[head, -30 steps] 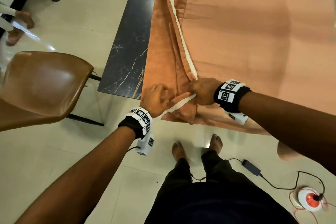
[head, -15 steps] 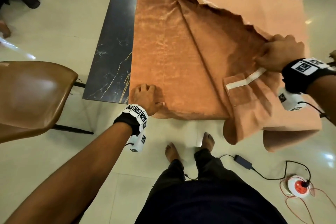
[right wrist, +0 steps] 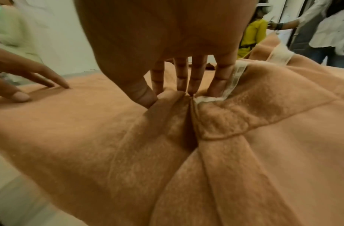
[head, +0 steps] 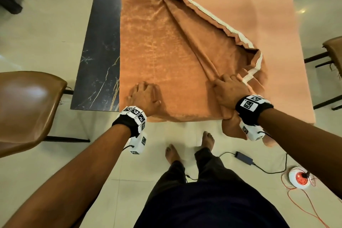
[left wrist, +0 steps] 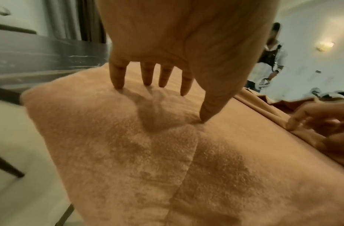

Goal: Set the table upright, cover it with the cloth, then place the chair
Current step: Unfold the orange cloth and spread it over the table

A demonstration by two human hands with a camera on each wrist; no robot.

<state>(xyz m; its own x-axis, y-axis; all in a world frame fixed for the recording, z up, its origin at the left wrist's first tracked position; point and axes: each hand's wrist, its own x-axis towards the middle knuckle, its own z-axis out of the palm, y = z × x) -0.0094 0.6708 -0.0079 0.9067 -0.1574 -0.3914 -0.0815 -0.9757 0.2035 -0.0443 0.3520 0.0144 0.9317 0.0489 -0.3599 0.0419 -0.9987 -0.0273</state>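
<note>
Your cloth (head: 157,48) is a fuzzy, peach-orange blanket with a cream band along its hem; it covers most of the tabletop (head: 100,52), leaving a strip of dark, gold-veined marble bare on the left. A folded-over layer runs diagonally across it and bunches near the front edge, where a corner hangs over. Your left hand (head: 143,98) lies open, fingertips (left wrist: 117,82) pressing the cloth flat near the front-left corner. Your right hand (head: 230,91) pinches a gathered fold of cloth between thumb and fingers (right wrist: 181,82), beside the cream hem. The brown, glossy chair (head: 27,105) stands left of the tabletop.
</note>
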